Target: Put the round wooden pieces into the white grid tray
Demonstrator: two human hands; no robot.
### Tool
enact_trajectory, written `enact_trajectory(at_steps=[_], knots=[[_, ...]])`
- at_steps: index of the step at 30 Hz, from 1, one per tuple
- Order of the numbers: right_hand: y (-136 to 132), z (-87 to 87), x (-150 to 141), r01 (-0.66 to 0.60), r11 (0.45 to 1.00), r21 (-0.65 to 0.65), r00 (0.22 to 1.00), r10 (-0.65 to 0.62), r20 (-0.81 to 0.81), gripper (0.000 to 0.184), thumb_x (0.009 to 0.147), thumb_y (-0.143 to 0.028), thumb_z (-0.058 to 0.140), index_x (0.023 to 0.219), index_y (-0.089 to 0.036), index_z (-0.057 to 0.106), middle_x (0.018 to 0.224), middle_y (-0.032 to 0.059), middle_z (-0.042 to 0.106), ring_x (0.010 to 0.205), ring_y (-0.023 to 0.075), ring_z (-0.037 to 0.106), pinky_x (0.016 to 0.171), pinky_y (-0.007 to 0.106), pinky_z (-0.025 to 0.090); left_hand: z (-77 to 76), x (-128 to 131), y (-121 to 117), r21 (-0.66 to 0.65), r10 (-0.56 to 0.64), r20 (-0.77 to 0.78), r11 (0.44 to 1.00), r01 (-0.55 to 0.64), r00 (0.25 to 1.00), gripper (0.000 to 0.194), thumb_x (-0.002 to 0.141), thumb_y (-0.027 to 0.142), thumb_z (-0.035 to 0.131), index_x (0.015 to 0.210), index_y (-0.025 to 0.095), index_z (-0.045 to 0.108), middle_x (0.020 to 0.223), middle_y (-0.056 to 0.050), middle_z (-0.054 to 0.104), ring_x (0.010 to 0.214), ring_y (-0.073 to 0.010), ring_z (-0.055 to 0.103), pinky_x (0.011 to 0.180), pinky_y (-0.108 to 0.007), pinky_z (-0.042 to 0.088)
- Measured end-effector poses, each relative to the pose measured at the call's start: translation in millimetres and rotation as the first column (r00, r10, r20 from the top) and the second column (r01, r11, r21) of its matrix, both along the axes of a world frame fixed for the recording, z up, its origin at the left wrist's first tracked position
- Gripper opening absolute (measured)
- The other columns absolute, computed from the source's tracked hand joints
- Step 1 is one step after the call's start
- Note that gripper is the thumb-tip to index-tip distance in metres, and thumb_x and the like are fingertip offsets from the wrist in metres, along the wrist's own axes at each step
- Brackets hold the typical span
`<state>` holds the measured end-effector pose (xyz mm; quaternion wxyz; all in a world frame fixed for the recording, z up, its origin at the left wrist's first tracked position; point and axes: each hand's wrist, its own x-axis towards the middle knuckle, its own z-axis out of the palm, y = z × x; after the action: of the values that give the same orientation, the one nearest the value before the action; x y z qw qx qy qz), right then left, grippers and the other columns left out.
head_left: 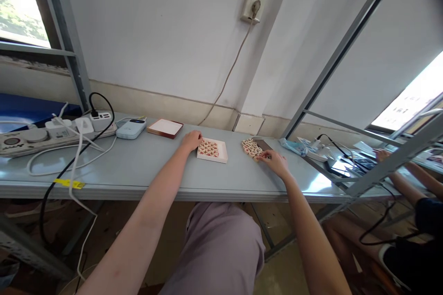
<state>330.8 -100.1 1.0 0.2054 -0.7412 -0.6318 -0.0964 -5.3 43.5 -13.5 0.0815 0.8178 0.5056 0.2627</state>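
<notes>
A small white box (221, 156) with several round pale pieces marked in red lies on the grey table (145, 166). My left hand (191, 140) rests at the box's left edge, fingers curled against it. To the right lies a loose pile of the same pieces (251, 146) beside a dark flat strip (264, 144). My right hand (275, 161) sits at the near side of that pile, with its fingertips pinched on a piece at the pile's edge.
A brown-rimmed lid (165, 127) with a white inside lies left of the box. Further left are a light-blue device (131, 128), a power strip (48, 136) and trailing cables. Another person's arm (404, 170) works at the right among devices and cables. Grey metal frame bars (380, 166) cross there.
</notes>
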Motion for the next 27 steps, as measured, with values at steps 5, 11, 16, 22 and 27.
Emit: enact_trajectory(at_steps=[5, 11, 16, 22, 27], knots=[[-9.1, -2.0, 6.5, -0.061, 0.998, -0.025, 0.997, 0.062, 0.04, 0.03, 0.072, -0.051, 0.054, 0.08, -0.024, 0.065, 0.101, 0.0042, 0.061, 0.095, 0.0237, 0.052, 0.073, 0.033, 0.033, -2.0, 0.9, 2.8, 0.001, -0.006, 0.005, 1.0, 0.006, 1.0, 0.019, 0.081, 0.021, 0.043, 0.089, 0.018, 0.061, 0.101, -0.007, 0.063, 0.09, -0.0183, 0.057, 0.076, -0.027, 0.042], [-7.5, -3.3, 4.8, -0.02, 1.0, 0.007, 0.996, 0.019, 0.086, 0.028, 0.073, -0.048, 0.053, 0.081, -0.024, 0.065, 0.099, 0.0042, 0.06, 0.097, 0.025, 0.05, 0.075, 0.035, 0.032, -3.1, 0.5, 4.0, 0.004, -0.001, 0.01, 1.0, 0.001, 1.0, 0.02, 0.081, 0.022, 0.043, 0.089, 0.018, 0.061, 0.101, -0.007, 0.064, 0.09, -0.0183, 0.057, 0.076, -0.027, 0.042], [-8.1, 4.6, -6.0, -0.069, 0.997, 0.024, 0.993, 0.066, 0.096, 0.029, 0.076, -0.048, 0.05, 0.079, -0.023, 0.065, 0.092, 0.0052, 0.06, 0.092, 0.0233, 0.052, 0.074, 0.034, 0.032, -2.4, 0.1, 3.1, -0.011, -0.001, 0.017, 1.0, 0.001, 1.0, 0.021, 0.081, 0.021, 0.043, 0.091, 0.019, 0.061, 0.103, -0.007, 0.064, 0.092, -0.0181, 0.057, 0.078, -0.027, 0.042], [7.7, 22.1, -69.7, -0.238, 0.971, 0.028, 0.969, 0.235, 0.083, 0.026, 0.083, -0.034, 0.044, 0.103, -0.025, 0.059, 0.103, 0.0057, 0.061, 0.097, 0.0227, 0.051, 0.079, 0.035, 0.034, -3.2, -0.1, 5.6, -0.046, 0.0, 0.07, 0.999, 0.003, 0.998, 0.021, 0.08, 0.022, 0.045, 0.09, 0.018, 0.063, 0.103, -0.007, 0.065, 0.093, -0.018, 0.058, 0.078, -0.026, 0.043], [49.0, 28.4, -140.7, -0.416, 0.901, -0.124, 0.838, 0.433, 0.332, 0.025, 0.086, -0.024, 0.046, 0.105, -0.024, 0.06, 0.111, 0.0074, 0.058, 0.103, 0.0229, 0.048, 0.081, 0.034, 0.032, 0.1, -3.6, 7.7, -0.093, -0.029, 0.146, 0.995, 0.043, 0.989, 0.023, 0.079, 0.023, 0.048, 0.092, 0.017, 0.065, 0.1, -0.006, 0.067, 0.092, -0.0171, 0.059, 0.079, -0.025, 0.043]])
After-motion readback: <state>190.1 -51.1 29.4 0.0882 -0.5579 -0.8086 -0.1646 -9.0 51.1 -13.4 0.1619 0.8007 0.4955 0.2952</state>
